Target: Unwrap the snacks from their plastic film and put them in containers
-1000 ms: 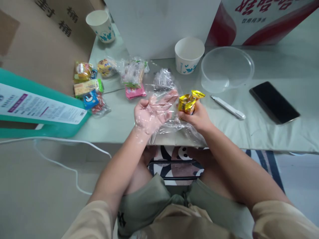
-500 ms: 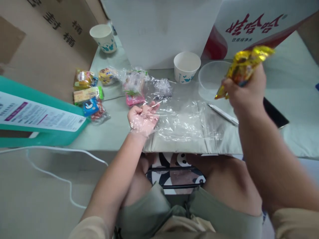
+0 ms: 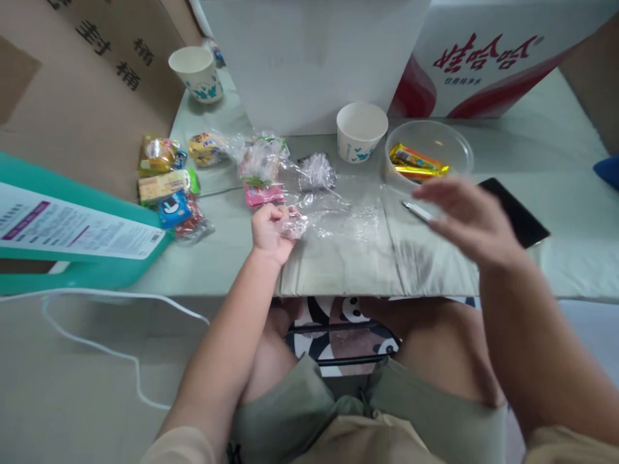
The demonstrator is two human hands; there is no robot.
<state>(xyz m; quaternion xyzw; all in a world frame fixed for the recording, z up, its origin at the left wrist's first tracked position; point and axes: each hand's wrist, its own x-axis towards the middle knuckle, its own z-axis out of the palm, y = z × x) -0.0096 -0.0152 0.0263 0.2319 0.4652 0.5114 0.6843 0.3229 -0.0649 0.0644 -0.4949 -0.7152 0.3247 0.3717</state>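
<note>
Fingers of left hand (image 3: 269,227) clutch plastic bag (image 3: 338,219); right hand (image 3: 467,219) spread, empty.

Surface: I see a low table (image 3: 556,129) under a pale green cloth, with one fold line running toward me.
Back left: a paper cup (image 3: 196,73) with blue print stands upright.
Left edge: I count several small snack packets (image 3: 167,183) bunched together.
Centre: a clear plastic bag (image 3: 338,216) lies flat and crumpled, with more wrapped snacks (image 3: 261,164) just behind it.
Back centre: a second paper cup (image 3: 362,131) stands upright beside a clear plastic bowl (image 3: 457,143).
Right: a white pen-like tool (image 3: 416,210) and a black phone (image 3: 520,216) lie near the bowl.
Rear: a white box (image 3: 314,58) and a red-and-white carton (image 3: 483,58).
</note>
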